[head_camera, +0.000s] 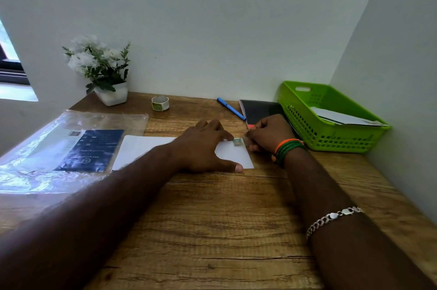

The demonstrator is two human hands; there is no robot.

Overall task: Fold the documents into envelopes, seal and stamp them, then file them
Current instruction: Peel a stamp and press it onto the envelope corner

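White envelope (233,156) lies flat on the wooden desk (212,218) — thin, light, likely to slide. Left hand (203,145) presses it with spread fingers; right hand (269,133) pinches the small stamp (238,142) at its top corner — best handled by the edges.

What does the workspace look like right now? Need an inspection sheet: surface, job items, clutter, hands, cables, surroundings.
Surface: wooden desk, set in a corner.
Job's things: white envelope flat on the desk; stamp at its far right corner; stamp roll near the back wall; green basket at right with envelopes inside.
Clutter: plastic bag with dark packet at left; blue pen; dark notebook; potted white flowers.
Hands: left hand presses flat on the envelope, index finger at the stamp; right hand curled beside the stamp, grip unclear.
Cables: nothing seen.
Surroundings: plain walls; window edge at far left.
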